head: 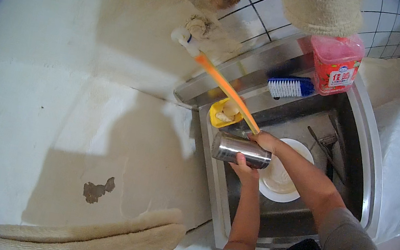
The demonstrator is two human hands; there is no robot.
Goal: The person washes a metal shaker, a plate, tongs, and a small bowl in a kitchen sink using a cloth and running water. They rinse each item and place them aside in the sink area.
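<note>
My left hand (246,170) grips a stainless steel cup (235,149) from below, its thumb along the near side. The cup lies tilted on its side above the sink (229,201). At the cup's far edge, my right hand (266,141) has its fingers closed at the lower end of an orange hose (226,87). That hose runs down from a white tap (186,40) on the wall. Below my hands, a white bowl (278,196) with cloudy liquid rests in the sink, partly hidden by my right forearm.
Beyond the cup, a yellow container (215,116) holds pale pieces. A blue brush (289,87) with white bristles lies beside a pink plastic container (334,68) on the rim. Dark utensils (325,146) lie in the sink. Towels (318,9) hang above and at lower left (94,232).
</note>
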